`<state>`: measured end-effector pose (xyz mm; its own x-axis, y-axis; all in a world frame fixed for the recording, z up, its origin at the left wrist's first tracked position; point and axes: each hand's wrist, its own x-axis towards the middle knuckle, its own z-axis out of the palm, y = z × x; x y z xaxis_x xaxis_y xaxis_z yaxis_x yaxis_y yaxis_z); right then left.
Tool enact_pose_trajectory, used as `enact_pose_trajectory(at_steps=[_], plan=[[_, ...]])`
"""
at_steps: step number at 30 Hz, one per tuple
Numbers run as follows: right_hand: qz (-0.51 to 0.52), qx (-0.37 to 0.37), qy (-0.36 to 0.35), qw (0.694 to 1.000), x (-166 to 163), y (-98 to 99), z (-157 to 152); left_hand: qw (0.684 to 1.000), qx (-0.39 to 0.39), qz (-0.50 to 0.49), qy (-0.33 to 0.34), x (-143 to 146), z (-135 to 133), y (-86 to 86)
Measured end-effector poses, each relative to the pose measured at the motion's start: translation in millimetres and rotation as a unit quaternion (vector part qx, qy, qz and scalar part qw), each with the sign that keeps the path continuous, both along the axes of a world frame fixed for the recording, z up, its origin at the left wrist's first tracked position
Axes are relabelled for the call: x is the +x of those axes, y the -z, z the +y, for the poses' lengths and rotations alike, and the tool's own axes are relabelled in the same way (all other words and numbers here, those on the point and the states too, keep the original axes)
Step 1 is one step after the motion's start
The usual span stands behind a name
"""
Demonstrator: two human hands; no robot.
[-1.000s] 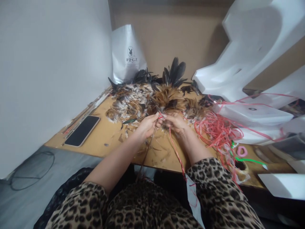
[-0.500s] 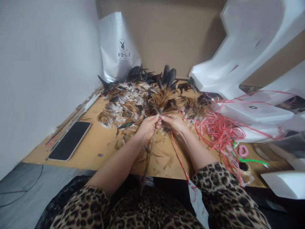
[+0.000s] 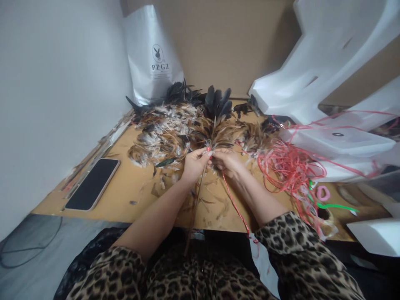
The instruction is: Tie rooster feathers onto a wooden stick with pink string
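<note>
My left hand (image 3: 196, 166) and my right hand (image 3: 228, 160) meet at the middle of the table, fingertips pinched together. Between them is the base of a feather duster (image 3: 215, 129), with brown feathers fanning forward and long black ones at the far end. Its thin stick (image 3: 196, 204) runs from under my left fingers back toward my lap. Red plastic string (image 3: 231, 196) is wound at the base by my fingertips, and its strand hangs from below my right hand over the table edge. My fingers hide the exact grip on the string.
Loose brown and white feathers (image 3: 168, 125) lie left of the duster. A phone (image 3: 93, 184) rests at the left. At the right are tangled red string (image 3: 281, 166), a pink ring (image 3: 323, 193) and white foam pieces (image 3: 281, 96). A white bag (image 3: 156, 83) stands behind.
My hands stay together at the duster's base, with small finger shifts. More red shows at my fingertips. The black feathers have spread or turned a little, and the view has shifted slightly.
</note>
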<state>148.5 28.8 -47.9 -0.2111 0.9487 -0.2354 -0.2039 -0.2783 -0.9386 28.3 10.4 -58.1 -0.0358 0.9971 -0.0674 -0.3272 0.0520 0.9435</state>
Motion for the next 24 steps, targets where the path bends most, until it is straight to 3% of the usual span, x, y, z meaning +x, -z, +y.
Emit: enact_pose_trajectory(at_steps=[8, 13, 17, 24], plan=[[0.048, -0.015, 0.028, 0.998, -1.5, 4.2, 0.9, 0.981, -0.063, -0.161, 0.092, -0.9, -3.3, 1.0], [-0.039, 0.05, 0.071, 0.995, -2.7, 5.5, 0.0, 0.977, -0.091, -0.184, 0.064, -1.2, 0.2, 4.4], [-0.099, 0.123, 0.078, 0.984, 0.1, 4.3, 0.9, 0.97, -0.124, -0.202, 0.047, -2.6, -0.3, -2.6], [-0.084, 0.134, 0.06, 0.986, 0.3, -3.2, -2.2, 0.957, -0.131, -0.248, 0.069, -9.5, -3.2, -13.6]])
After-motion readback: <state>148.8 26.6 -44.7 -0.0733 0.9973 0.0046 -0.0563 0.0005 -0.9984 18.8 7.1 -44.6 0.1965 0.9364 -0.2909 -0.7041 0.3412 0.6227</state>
